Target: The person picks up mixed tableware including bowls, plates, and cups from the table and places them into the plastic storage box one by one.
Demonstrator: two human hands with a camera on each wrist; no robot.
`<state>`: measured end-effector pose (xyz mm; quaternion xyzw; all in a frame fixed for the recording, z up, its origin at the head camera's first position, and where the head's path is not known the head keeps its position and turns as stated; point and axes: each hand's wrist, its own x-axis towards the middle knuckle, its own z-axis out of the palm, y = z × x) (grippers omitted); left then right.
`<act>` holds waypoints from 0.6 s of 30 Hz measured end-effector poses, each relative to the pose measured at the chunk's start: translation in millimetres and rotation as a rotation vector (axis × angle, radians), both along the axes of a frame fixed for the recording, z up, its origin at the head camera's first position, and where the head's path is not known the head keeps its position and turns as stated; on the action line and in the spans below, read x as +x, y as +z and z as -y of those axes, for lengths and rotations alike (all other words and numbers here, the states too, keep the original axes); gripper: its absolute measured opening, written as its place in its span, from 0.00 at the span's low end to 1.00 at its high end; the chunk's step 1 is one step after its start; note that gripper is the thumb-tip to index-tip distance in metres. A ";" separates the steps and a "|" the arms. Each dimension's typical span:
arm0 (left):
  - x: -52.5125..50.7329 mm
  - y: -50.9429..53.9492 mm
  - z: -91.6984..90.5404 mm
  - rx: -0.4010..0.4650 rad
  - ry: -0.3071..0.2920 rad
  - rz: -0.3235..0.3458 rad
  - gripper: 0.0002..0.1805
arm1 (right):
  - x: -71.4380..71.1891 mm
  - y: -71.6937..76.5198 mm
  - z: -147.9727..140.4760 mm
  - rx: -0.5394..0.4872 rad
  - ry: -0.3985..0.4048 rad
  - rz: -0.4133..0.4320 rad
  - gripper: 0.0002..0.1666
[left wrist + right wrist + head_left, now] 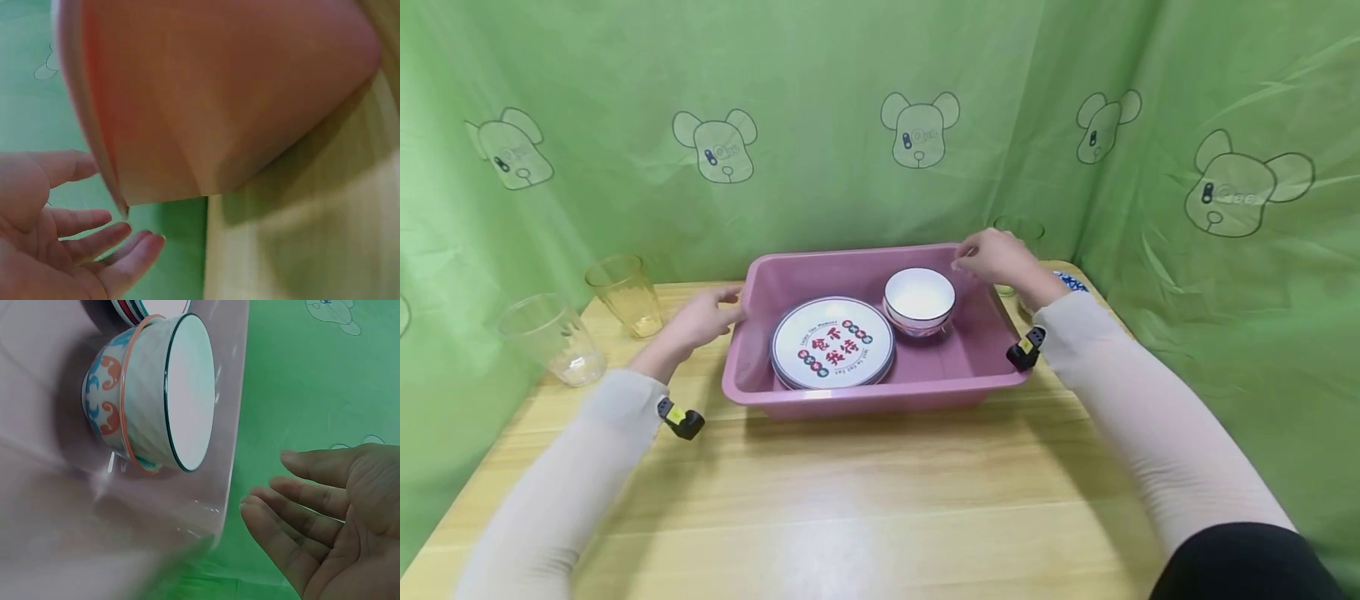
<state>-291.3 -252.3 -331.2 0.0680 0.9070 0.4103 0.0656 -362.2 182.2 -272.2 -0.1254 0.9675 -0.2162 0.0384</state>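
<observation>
A pink plastic basin (880, 402) stands on the wooden table. Inside it, a stack of white plates (832, 346) with red lettering lies at the left, and stacked bowls (920, 298) sit to their right. My left hand (706, 317) is at the basin's left rim; in the left wrist view its fingers are loosely extended, the thumb at the rim of the basin (219, 94). Over the back right corner hovers my right hand (996, 257). The right wrist view shows that hand (325, 519) empty, fingers relaxed, apart from the bowls (150, 394).
Left of the basin stand a yellow glass (628, 300) and a clear glass (561, 342). Behind my right hand is a greenish glass (1026, 229), and a blue-and-white patterned item (1070, 282) is partly hidden by the right forearm. Green curtain (820, 200) closes off the back and sides.
</observation>
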 end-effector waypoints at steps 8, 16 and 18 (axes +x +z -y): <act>3.3 -23.3 -1.3 0.207 0.008 0.065 0.35 | 4.8 2.8 -24.1 -0.028 0.010 -0.064 0.24; 6.6 -38.1 -4.6 0.501 0.030 0.115 0.33 | 11.7 1.4 -50.3 -0.116 -0.022 -0.070 0.33; 7.3 -41.0 -5.1 0.557 0.047 0.124 0.33 | 12.4 -1.4 -56.9 -0.128 -0.036 -0.084 0.35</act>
